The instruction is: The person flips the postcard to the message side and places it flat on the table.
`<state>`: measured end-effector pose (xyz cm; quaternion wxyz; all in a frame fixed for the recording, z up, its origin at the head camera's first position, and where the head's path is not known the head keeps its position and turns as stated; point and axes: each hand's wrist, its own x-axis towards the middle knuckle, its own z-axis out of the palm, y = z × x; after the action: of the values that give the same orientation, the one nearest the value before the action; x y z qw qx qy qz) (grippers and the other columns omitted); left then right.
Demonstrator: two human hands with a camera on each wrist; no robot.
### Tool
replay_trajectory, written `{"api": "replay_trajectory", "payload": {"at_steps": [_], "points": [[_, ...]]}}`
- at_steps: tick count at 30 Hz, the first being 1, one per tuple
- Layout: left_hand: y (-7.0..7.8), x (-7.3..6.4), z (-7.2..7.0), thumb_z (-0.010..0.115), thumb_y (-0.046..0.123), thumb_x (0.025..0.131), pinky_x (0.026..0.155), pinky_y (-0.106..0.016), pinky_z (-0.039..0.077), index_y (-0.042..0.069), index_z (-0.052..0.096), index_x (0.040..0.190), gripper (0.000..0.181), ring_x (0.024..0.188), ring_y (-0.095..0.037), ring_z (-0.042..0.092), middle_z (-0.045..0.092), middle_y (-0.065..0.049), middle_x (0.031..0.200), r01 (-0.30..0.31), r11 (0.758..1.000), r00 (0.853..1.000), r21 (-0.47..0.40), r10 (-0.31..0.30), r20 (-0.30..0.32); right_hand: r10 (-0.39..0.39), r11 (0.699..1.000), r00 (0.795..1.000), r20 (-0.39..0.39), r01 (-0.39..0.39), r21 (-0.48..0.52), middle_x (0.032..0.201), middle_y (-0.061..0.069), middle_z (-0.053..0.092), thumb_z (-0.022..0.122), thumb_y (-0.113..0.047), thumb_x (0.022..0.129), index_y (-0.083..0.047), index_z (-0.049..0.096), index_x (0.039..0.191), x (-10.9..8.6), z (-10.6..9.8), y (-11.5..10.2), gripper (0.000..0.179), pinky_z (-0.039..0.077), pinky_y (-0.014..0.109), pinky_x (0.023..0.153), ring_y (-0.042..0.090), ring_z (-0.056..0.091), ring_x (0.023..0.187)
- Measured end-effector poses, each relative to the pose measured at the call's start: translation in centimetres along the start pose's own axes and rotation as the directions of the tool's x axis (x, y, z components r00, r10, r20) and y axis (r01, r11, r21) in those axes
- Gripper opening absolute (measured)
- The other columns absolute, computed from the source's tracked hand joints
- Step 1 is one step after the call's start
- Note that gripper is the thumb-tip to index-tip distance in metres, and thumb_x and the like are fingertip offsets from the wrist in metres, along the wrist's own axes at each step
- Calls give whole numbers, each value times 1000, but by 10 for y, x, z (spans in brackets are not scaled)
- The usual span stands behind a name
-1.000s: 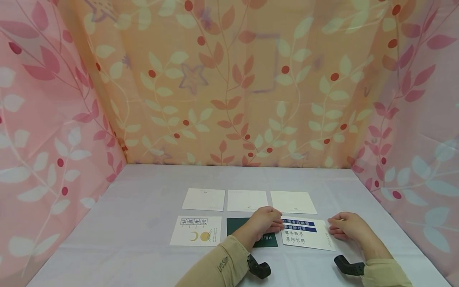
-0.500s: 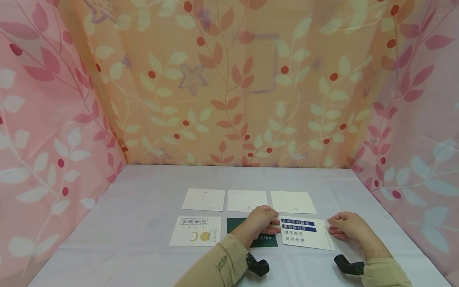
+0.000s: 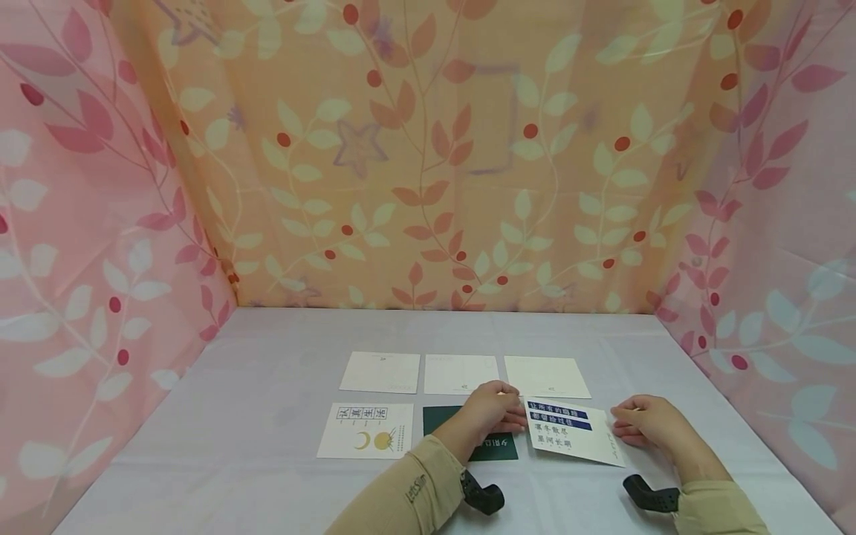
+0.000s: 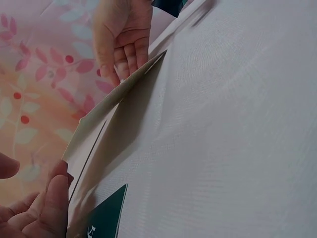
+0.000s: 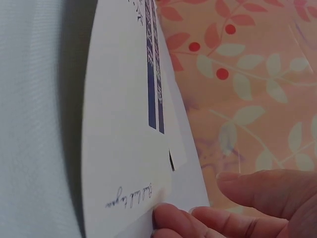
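Note:
A white card (image 3: 571,438) with two blue bands of printed characters lies between my hands. Its left side tips up off the table, with shadow beneath it in the left wrist view. My left hand (image 3: 491,410) touches the raised left edge with its fingertips, the thumb (image 4: 7,166) held apart. At the opposite edge, the fingertips of my right hand (image 3: 645,421) meet the card near a line of handwriting-style print, and that thumb (image 5: 237,186) also stands off from it. Under my left wrist lies a dark green card (image 3: 500,448), partly hidden.
To the left, a white card with a moon and sun drawing (image 3: 364,431) lies flat. Behind, three pale cards make a row: left (image 3: 380,371), middle (image 3: 460,373) and right (image 3: 547,377). Leaf-patterned curtains (image 3: 428,148) enclose the white-covered table (image 3: 234,446).
The left side of the banded card has risen and its print now slants. My left hand shifted slightly left, then back right; the right hand stayed in place.

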<state>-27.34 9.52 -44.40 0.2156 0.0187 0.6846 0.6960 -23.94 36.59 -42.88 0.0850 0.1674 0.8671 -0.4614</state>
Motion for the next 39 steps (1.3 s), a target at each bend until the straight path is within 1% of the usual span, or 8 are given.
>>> {"api": "replay_trajectory", "payload": {"at_steps": [3, 6, 13, 21, 24, 29, 34, 39], "points": [[-2, 2, 2, 58, 6, 83, 60, -32, 55, 7, 47, 125, 43, 64, -21, 65, 66, -10, 78, -5, 1000, 1000, 0, 5, 0, 3, 1000, 1000, 2, -3, 2, 75, 8, 64, 59, -23, 89, 8, 52, 104, 0, 0, 0, 36, 54, 28, 65, 15, 62, 68], [-4, 3, 4, 60, 7, 83, 58, -31, 55, 9, 43, 130, 50, 62, -20, 65, 66, -9, 78, 4, 1000, 1000, 12, -4, -3, 5, 1000, 1000, 5, -5, 6, 75, 8, 63, 60, -24, 89, 8, 53, 104, -1, 0, -1, 36, 54, 28, 65, 15, 62, 68], [-5, 3, 8, 62, 8, 83, 56, -30, 54, 10, 49, 127, 46, 59, -18, 63, 66, -8, 79, 9, 999, 1000, 45, -9, 10, 1, 1000, 1000, -1, -1, 7, 74, 7, 64, 60, -23, 89, 8, 53, 103, -1, -1, -1, 35, 54, 28, 65, 15, 62, 68], [-5, 1, 13, 65, 4, 80, 55, -30, 54, 9, 53, 123, 45, 58, -18, 63, 65, -6, 81, 7, 998, 1000, 63, -7, -4, 11, 1000, 1000, -2, -11, 18, 75, 8, 63, 60, -23, 89, 8, 53, 103, -2, 0, -2, 35, 54, 28, 65, 16, 63, 68], [-5, 2, 14, 66, 4, 80, 55, -29, 53, 9, 54, 122, 45, 58, -17, 63, 65, -6, 80, 4, 997, 1000, 71, -4, 0, 14, 1000, 1000, -3, -14, 19, 75, 8, 63, 60, -22, 88, 8, 53, 103, -2, 0, -2, 34, 54, 28, 65, 15, 62, 67], [-6, 2, 17, 67, 3, 78, 53, -28, 53, 10, 56, 121, 45, 57, -17, 62, 65, -5, 78, 10, 995, 1000, 99, -9, -12, 12, 1000, 1000, -2, -12, 18, 76, 8, 63, 60, -22, 89, 8, 53, 103, -1, -1, -1, 34, 54, 28, 65, 15, 62, 67], [-6, 1, 17, 68, 2, 77, 51, -26, 52, 11, 57, 119, 45, 53, -16, 61, 64, -6, 77, 18, 994, 1000, 108, -15, -23, 15, 1000, 1000, -2, -15, 16, 76, 9, 63, 60, -22, 89, 8, 53, 104, -1, 0, -1, 35, 54, 28, 65, 15, 62, 67], [-7, 1, 15, 67, 2, 77, 50, -25, 52, 12, 58, 118, 43, 51, -16, 60, 64, -6, 77, 21, 994, 1000, 108, -20, -10, 12, 1000, 1000, -2, -12, 13, 76, 8, 63, 59, -22, 89, 8, 54, 103, 1, 0, 0, 33, 54, 28, 65, 15, 62, 67]]}}
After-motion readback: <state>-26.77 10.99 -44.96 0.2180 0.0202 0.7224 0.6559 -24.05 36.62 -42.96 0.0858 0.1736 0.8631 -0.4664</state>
